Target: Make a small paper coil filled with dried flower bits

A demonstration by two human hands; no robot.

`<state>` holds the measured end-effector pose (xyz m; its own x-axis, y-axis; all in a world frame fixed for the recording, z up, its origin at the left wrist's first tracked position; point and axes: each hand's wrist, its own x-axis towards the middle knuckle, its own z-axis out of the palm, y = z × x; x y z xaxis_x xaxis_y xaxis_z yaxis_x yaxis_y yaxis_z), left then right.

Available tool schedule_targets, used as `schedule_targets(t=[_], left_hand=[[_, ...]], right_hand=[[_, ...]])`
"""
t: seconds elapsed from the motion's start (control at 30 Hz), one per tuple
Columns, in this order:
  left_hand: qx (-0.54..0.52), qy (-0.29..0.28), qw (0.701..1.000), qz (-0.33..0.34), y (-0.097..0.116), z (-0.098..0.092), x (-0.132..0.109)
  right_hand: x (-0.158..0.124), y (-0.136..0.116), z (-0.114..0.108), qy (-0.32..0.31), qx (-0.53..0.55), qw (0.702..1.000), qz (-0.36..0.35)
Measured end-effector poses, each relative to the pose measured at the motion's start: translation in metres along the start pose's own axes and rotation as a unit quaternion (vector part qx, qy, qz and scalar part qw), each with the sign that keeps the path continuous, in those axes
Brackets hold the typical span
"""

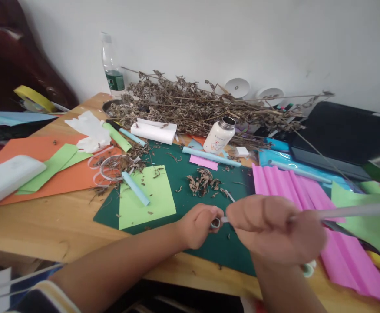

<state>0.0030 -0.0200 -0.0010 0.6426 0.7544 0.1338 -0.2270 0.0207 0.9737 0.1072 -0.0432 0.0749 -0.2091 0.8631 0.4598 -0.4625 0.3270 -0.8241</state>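
Note:
My left hand [198,227] is closed around a small rolled paper tube [215,223], its round mouth facing me with dark dried bits inside. In my right hand [276,228] is a thin white stick [362,211], running out past the fist to the right. The stick's other end shows between my hands, close to the tube's mouth; whether it touches is unclear. Both hands are above a dark green mat [209,256]. Beyond them lies a heap of crumbled dried leaves [204,181]. A blue paper roll [136,189] rests on a light green sheet [165,191].
Dried branches [190,102] spread along the wall. Before them stand a white steel flask [220,135] and a white paper roll [153,131]; a plastic bottle [113,78] is behind left. Pink crepe paper [284,182] and a dark laptop [339,139] lie right, orange paper [69,184] left.

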Motion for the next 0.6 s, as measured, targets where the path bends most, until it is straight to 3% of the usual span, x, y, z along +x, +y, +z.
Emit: schedule_targets(t=[0.13,0.37,0.6], left_hand=[[0.029,-0.040,0.998,0.032,-0.002,-0.002,-0.001],[-0.005,-0.040,0.998,0.037,-0.002,-0.002,-0.001],[0.065,-0.028,0.995,0.064,0.005,-0.004,-0.001]], right_hand=[[-0.001,-0.011,-0.003,-0.014,-0.015,1.000,-0.005],[-0.004,0.005,0.008,-0.015,-0.028,0.999,0.003],[-0.006,0.009,0.012,-0.014,-0.017,1.000,0.009]])
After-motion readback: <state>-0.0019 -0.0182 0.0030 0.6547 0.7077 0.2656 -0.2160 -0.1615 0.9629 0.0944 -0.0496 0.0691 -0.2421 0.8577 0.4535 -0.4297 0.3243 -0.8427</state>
